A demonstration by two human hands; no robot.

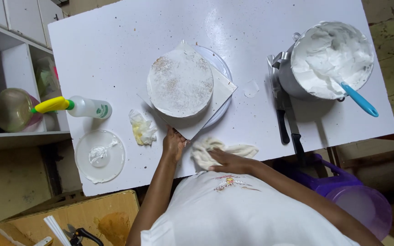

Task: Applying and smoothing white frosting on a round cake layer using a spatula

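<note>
A round white-frosted cake (180,83) sits on a square white board (222,91), which lies on a round turntable (223,68) in the middle of the white table (115,45). My left hand (173,144) grips the board's near corner. My right hand (229,161) presses down on a cream-coloured cloth (206,150) at the table's front edge, just right of the left hand.
A metal bowl of white cream (329,57) with a blue-handled spatula (360,101) stands at the right, two black-handled knives (284,118) beside it. A spray bottle (76,107), crumpled tissue (142,128) and a clear plate with cream (100,156) lie at the left. Shelves (14,91) stand further left.
</note>
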